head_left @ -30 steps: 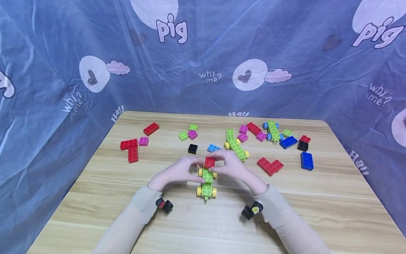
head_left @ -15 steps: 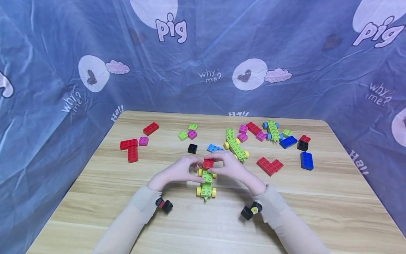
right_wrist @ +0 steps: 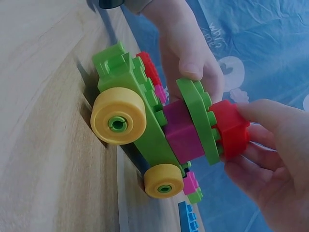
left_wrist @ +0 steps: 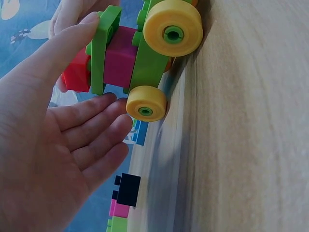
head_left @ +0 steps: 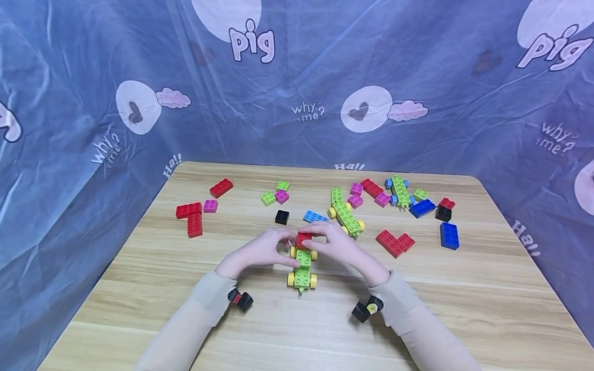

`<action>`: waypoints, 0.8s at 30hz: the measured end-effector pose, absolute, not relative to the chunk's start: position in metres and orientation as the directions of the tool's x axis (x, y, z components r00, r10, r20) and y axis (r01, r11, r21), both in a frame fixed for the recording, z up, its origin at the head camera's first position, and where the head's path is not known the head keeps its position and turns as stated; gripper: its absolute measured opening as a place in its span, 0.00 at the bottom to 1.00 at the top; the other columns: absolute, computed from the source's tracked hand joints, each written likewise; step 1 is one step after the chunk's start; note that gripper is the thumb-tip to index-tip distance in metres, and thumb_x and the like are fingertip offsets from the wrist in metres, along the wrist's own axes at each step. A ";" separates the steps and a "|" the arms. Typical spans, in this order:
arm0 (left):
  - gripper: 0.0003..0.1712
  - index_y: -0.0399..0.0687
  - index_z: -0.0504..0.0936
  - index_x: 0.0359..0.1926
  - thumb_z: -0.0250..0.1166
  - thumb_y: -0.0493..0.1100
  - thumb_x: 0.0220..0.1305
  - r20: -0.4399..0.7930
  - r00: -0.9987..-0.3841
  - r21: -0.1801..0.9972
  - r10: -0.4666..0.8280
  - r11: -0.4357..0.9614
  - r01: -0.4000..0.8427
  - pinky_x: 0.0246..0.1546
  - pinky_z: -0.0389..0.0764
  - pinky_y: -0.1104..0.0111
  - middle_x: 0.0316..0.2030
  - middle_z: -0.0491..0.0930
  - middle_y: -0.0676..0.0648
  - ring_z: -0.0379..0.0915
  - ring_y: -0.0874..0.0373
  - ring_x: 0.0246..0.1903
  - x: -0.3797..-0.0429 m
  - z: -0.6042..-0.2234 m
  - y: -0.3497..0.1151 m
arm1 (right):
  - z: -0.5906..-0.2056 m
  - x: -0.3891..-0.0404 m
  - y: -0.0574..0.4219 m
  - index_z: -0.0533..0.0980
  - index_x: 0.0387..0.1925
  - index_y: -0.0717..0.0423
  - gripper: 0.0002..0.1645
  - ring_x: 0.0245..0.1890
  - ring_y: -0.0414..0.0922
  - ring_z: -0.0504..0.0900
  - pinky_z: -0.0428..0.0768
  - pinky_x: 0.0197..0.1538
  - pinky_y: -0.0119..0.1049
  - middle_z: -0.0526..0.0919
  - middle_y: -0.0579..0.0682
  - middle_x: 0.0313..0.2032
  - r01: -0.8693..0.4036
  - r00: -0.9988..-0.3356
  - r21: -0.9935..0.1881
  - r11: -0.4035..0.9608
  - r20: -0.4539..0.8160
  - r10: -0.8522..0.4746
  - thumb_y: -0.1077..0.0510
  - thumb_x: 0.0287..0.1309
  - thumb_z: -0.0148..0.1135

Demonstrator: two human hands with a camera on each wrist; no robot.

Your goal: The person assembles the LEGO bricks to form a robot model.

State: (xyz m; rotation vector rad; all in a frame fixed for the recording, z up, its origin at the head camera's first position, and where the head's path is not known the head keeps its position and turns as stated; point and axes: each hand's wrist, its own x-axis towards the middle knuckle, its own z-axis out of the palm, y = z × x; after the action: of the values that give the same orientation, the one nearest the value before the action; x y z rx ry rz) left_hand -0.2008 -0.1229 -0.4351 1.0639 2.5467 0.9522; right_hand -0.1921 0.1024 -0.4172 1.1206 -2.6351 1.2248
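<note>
The right hand [head_left: 336, 241] pinches a small square red plastic block [right_wrist: 229, 128] against the studs at one end of a green plastic plate [right_wrist: 198, 121]. The left hand [left_wrist: 65, 140], fingers nearly straight, holds that plate between thumb and fingertips, above a magenta plastic block [right_wrist: 182, 133] on a yellow-wheeled green plastic base [right_wrist: 152, 140].
</note>
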 end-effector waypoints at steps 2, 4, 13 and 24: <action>0.33 0.46 0.79 0.54 0.74 0.57 0.49 0.044 -0.712 0.639 0.701 0.528 0.560 0.46 0.78 0.68 0.46 0.82 0.52 0.76 0.61 0.42 -0.201 -0.435 -0.123 | -0.417 -0.192 0.102 0.80 0.50 0.62 0.19 0.49 0.49 0.83 0.80 0.54 0.44 0.85 0.55 0.47 -0.614 -0.745 -0.656 0.438 0.298 -0.597 0.56 0.59 0.64; 0.33 0.46 0.79 0.54 0.74 0.57 0.49 0.044 -0.711 0.637 0.702 0.529 0.561 0.46 0.78 0.68 0.46 0.82 0.52 0.76 0.61 0.41 -0.201 -0.435 -0.123 | -0.417 -0.192 0.102 0.80 0.50 0.63 0.20 0.49 0.49 0.83 0.80 0.54 0.44 0.85 0.54 0.47 -0.598 -0.756 -0.664 0.450 0.280 -0.592 0.55 0.59 0.65; 0.33 0.47 0.80 0.54 0.74 0.57 0.49 0.034 -0.714 0.654 0.699 0.524 0.545 0.47 0.78 0.68 0.47 0.82 0.53 0.76 0.62 0.42 -0.202 -0.436 -0.122 | -0.417 -0.190 0.104 0.79 0.52 0.63 0.23 0.49 0.50 0.83 0.80 0.54 0.45 0.85 0.55 0.48 -0.529 -0.801 -0.695 0.487 0.219 -0.558 0.55 0.56 0.67; 0.34 0.44 0.79 0.54 0.74 0.57 0.49 0.036 -0.711 0.639 0.702 0.531 0.557 0.45 0.78 0.68 0.43 0.82 0.52 0.76 0.61 0.41 -0.201 -0.435 -0.122 | -0.419 -0.191 0.104 0.80 0.50 0.63 0.22 0.47 0.49 0.84 0.81 0.52 0.41 0.86 0.55 0.46 -0.533 -0.800 -0.691 0.489 0.223 -0.557 0.57 0.55 0.68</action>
State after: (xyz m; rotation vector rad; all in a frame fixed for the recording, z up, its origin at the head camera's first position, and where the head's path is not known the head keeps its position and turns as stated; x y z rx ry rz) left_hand -0.2014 -0.1219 -0.4353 1.0640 2.5447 0.9413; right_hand -0.1908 0.1044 -0.4195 1.0027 -2.7370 1.2520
